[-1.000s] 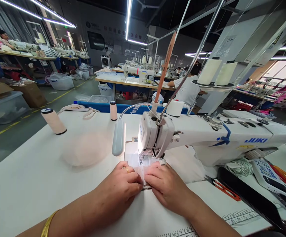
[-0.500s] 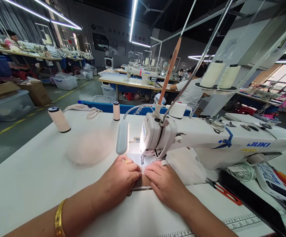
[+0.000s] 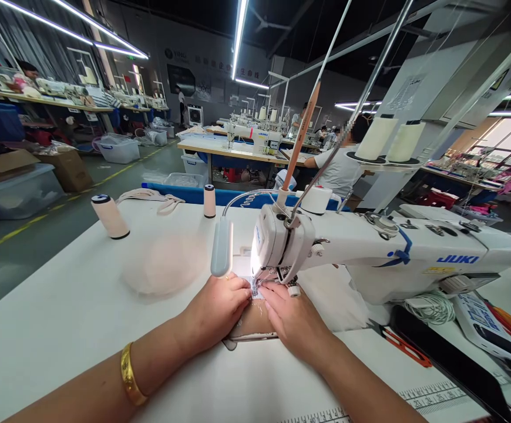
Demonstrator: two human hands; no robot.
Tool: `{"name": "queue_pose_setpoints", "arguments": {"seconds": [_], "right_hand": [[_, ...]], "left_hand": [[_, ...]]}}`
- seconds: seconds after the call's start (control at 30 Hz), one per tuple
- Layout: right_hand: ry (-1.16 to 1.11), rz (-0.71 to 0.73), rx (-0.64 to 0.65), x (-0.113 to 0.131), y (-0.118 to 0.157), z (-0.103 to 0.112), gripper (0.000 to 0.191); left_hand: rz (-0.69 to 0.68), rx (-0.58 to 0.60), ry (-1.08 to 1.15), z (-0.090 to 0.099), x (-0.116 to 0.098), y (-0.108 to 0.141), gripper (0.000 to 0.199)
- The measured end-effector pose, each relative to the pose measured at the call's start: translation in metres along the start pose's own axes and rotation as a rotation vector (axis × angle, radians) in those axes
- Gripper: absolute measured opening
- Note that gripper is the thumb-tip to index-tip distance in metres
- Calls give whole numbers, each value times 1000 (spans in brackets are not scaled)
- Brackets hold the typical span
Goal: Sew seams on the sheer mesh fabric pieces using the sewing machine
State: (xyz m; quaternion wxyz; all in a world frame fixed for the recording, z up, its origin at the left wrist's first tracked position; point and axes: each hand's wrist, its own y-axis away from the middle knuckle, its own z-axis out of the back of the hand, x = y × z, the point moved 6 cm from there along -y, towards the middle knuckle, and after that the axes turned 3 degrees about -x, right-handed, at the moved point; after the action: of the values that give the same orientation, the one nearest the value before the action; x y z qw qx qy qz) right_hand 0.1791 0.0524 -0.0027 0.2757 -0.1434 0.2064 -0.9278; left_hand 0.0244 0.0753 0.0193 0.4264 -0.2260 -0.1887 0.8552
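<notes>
My left hand point(image 3: 222, 305) lies to the left of the needle of a white sewing machine point(image 3: 282, 235), fingertips bunched close to the presser foot point(image 3: 254, 286). On the other side my right hand point(image 3: 297, 314) has its fingers together, tips pressing down by the foot. Both sets of fingertips hold a small pale piece of fabric point(image 3: 256, 295) under the lit needle; most of it is hidden by the fingers and foot. Below the fingertips shows a brownish plate point(image 3: 253, 322) with bits of white thread. Sheer pale fabric point(image 3: 337, 296) lies right of my right hand.
Sheer beige fabric point(image 3: 165, 264) lies left, near two thread cones point(image 3: 111, 217) point(image 3: 209, 201). A lamp point(image 3: 222, 247) stands close above my left hand. At right are a black phone-like object point(image 3: 449, 358), orange-handled snips point(image 3: 407, 346) and coiled cable point(image 3: 429, 308). A co-worker point(image 3: 337, 170) sits beyond.
Both hands have moved slightly forward towards the presser foot. More of the brownish plate shows between and below them. The view has shifted a little.
</notes>
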Motion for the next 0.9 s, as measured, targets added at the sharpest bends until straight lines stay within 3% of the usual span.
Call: {"name": "queue_pose_setpoints", "arguments": {"seconds": [0.17,0.23,0.3,0.4,0.53,0.6,0.67,0.77,0.9], "right_hand": [[-50,-13,8,1,0,2,39],[-80,-4,-10,2,1,3,39],[-119,28,-45,6,2,6,39],[-208,129,-74,19,3,11,36],[-325,236,-14,40,6,18,31],[-342,263,13,47,9,20,29],[-340,281,10,50,11,21,28],[-341,294,-7,51,13,22,31],[-325,290,-1,50,12,23,30]], "left_hand": [[149,79,-121,-3,12,5,18],[161,114,-196,-2,11,7,24],[163,158,-269,-1,3,10,31],[174,255,-283,0,-19,17,8],[178,258,12,7,-44,25,21],[237,208,40,14,-37,26,18],[311,181,-72,22,-20,25,12],[365,213,-207,32,2,24,12],[390,258,-239,34,16,24,13]]}}
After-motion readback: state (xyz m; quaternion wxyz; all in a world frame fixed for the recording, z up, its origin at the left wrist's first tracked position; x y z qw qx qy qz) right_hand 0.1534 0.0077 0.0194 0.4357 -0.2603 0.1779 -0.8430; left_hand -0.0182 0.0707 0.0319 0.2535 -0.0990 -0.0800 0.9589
